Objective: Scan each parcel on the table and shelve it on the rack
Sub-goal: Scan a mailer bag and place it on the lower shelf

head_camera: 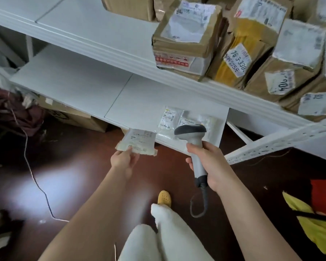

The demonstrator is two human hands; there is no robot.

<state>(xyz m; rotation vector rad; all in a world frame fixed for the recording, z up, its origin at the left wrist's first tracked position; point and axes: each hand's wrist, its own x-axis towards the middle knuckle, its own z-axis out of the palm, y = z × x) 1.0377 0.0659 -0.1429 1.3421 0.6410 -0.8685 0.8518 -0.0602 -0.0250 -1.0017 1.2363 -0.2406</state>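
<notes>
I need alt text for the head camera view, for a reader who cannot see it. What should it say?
A person's left hand holds a small pale padded parcel at the edge of a white lower rack shelf, while the right hand grips a grey handheld barcode scanner. Two flat clear-bagged parcels lie on that shelf; brown cardboard boxes crowd the shelf above.

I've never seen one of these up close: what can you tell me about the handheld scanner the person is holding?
The scanner is a pistol-shaped barcode reader in light grey plastic, with a dark grey hood over its head and a dark collar at the base of the handle. The right hand grips its handle, holding it upright with the head over the front edge of the lower shelf. A grey cable loops down from its base.
</notes>
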